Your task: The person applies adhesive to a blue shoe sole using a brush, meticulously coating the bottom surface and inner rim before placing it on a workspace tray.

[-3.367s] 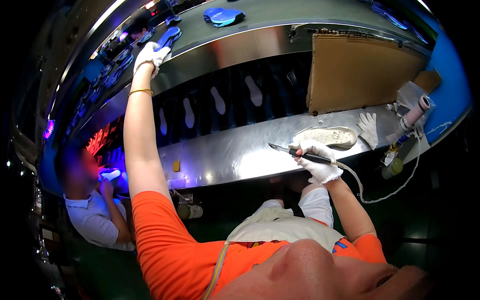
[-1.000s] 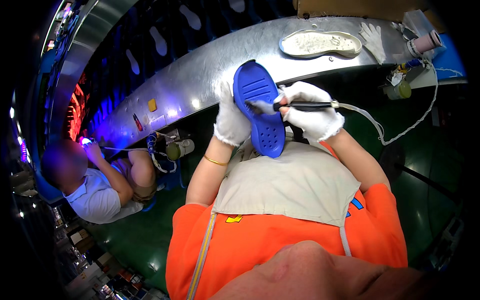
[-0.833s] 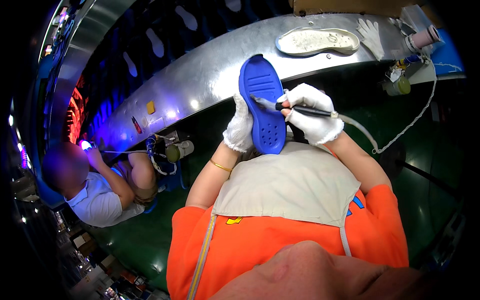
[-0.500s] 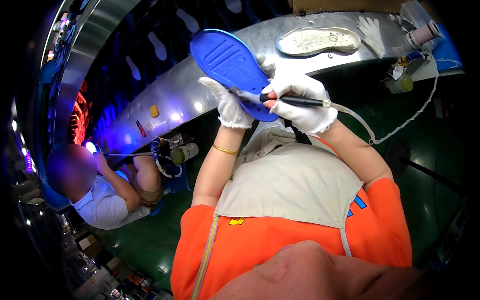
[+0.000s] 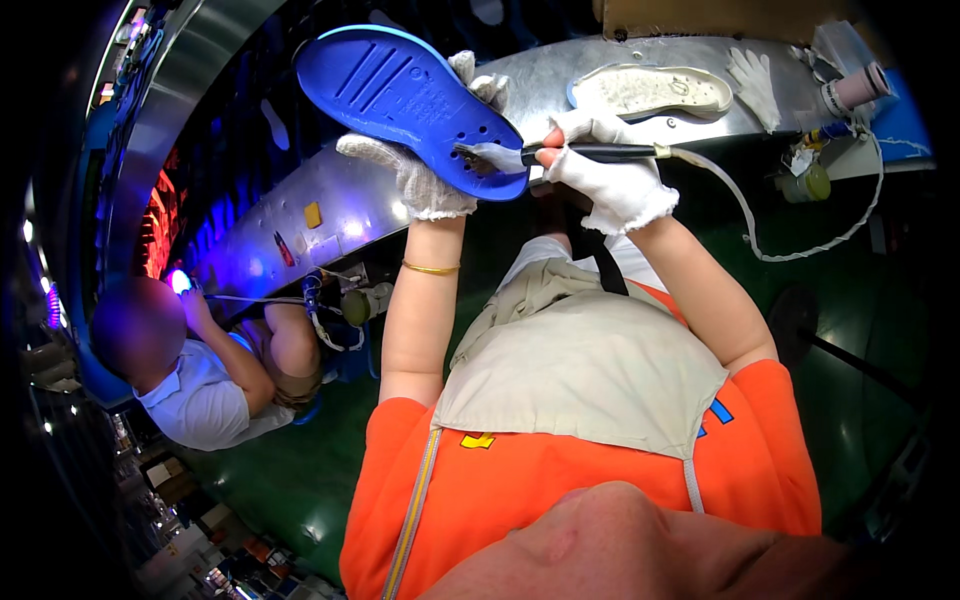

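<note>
Holding the blue shoe sole (image 5: pixel 410 95) up in front of you, your left hand (image 5: pixel 420 180) grips it from underneath near its heel end, gloved fingers wrapped around the near-right edge. The sole's long axis runs from upper left, the toe end far and left, down to lower right, where the heel end sits between your two hands. Its grooved face is turned toward you and tilted.

Your right hand (image 5: pixel 610 175), also in a white knit glove, is closed around a dark-handled brush tool (image 5: pixel 590 153) held nearly level, pointing left. The pale bristle tip (image 5: pixel 490 155) touches the sole at the heel end, just beside your left fingers. A whitish hose or cord (image 5: pixel 760 235) trails from the back of the handle, loops down to the right, then rises toward the bench.

So the sole lies left and far of the right hand, and the brush would have to travel up and left along that axis to cover the rest of the face. The left hand is the nearer one, already bearing the sole.

On the metal bench (image 5: pixel 330 205) beyond, a pale sole (image 5: pixel 655 92) lies flat, well apart from your hands, with a spare white glove (image 5: pixel 752 80) just beside it on the right. A seated person (image 5: pixel 200 375) works at far left, bent toward a blue-violet light (image 5: pixel 180 280).
</note>
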A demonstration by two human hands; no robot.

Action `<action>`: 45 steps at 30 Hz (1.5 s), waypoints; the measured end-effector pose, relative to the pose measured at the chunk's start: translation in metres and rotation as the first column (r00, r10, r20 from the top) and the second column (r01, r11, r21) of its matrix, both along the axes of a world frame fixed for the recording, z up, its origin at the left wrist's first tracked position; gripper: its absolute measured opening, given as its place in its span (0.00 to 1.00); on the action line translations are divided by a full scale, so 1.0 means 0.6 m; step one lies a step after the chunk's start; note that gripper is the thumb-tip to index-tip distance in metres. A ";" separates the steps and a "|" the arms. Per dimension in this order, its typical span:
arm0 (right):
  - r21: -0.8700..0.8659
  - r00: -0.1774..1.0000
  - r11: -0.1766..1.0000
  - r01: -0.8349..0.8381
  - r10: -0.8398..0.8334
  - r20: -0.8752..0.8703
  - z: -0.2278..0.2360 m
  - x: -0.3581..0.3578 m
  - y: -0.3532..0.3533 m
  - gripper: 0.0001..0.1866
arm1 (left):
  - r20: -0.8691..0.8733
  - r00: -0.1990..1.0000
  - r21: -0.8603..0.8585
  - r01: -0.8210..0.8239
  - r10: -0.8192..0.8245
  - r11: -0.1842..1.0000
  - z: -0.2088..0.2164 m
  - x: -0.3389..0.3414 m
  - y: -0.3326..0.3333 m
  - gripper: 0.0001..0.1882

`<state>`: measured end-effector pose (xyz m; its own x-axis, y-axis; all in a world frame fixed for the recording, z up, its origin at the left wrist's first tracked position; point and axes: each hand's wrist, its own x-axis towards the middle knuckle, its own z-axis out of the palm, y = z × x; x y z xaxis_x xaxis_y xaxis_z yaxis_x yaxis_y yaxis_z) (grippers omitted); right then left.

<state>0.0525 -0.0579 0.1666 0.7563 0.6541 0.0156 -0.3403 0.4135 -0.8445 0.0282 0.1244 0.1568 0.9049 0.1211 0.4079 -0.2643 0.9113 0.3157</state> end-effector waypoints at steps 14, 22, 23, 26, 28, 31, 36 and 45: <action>-0.171 0.886 0.966 -0.194 0.247 0.391 0.012 0.030 0.009 0.06 | -0.301 0.946 0.643 0.106 0.123 0.759 0.033 -0.005 0.042 0.56; -0.382 0.841 0.879 -0.284 0.420 0.341 0.027 0.045 -0.002 0.04 | -0.561 0.773 0.721 0.280 0.297 0.634 0.065 -0.008 0.043 0.43; -0.429 0.875 0.871 -0.239 0.385 0.294 0.038 0.044 0.002 0.04 | -0.583 0.753 0.711 0.293 0.304 0.639 0.070 -0.007 0.041 0.43; -0.297 0.761 0.945 -0.140 0.295 0.579 0.018 0.046 0.010 0.04 | -0.633 0.715 0.686 0.339 0.297 0.644 0.079 -0.003 0.044 0.40; -0.385 0.693 0.919 -0.089 0.334 0.639 0.013 0.041 0.012 0.06 | -0.648 0.682 0.703 0.366 0.337 0.610 0.070 0.000 0.055 0.39; -0.462 0.693 0.875 -0.144 0.422 0.584 0.030 0.050 0.004 0.04 | -0.661 0.667 0.706 0.397 0.344 0.586 0.064 -0.001 0.063 0.39; -0.439 0.834 0.888 -0.133 0.340 0.435 0.017 0.066 0.015 0.05 | -0.646 0.617 0.725 0.311 0.450 0.614 0.090 -0.002 0.031 0.39; -0.434 0.797 0.892 -0.122 0.349 0.493 0.032 0.086 -0.012 0.06 | -0.420 0.783 0.720 -0.021 0.459 0.694 0.083 -0.008 0.086 0.43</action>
<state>0.1039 -0.0649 0.1857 0.5138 0.8520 0.1006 0.1782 0.0087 -0.9839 0.0234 0.1761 0.2064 0.9596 0.2731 -0.0675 -0.0293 0.3358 0.9415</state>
